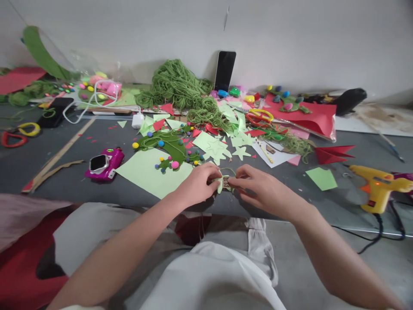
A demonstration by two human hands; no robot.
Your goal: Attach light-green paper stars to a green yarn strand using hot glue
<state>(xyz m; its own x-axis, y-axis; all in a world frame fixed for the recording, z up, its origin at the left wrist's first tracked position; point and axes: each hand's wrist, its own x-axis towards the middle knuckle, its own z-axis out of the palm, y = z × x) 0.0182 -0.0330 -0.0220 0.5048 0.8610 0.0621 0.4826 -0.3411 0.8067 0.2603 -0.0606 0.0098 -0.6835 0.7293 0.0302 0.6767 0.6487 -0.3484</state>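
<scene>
Near the table's front edge, a small light-green and brown cut-out [223, 184] is between my two hands, partly hidden by the fingers. My left hand [206, 178] is closed, pinching its left side between thumb and fingertips. My right hand [254, 184] grips the right side, fingers bent around it. A thin green strand of yarn [229, 169] curves above the piece, linking the area between both hands. Beyond the hands lie a light-green paper star [241, 153] and a green sheet with a star outline [211, 145]. To the left, a dark green felt shape [171, 148] carries coloured pompoms.
A yellow glue gun [374, 185] with a black cord lies at the right edge. Red-and-yellow scissors [260, 115] rest among paper scraps. Behind are a heap of green yarn [177, 84] and an upright phone [225, 69]. A magenta device [106, 164] sits left.
</scene>
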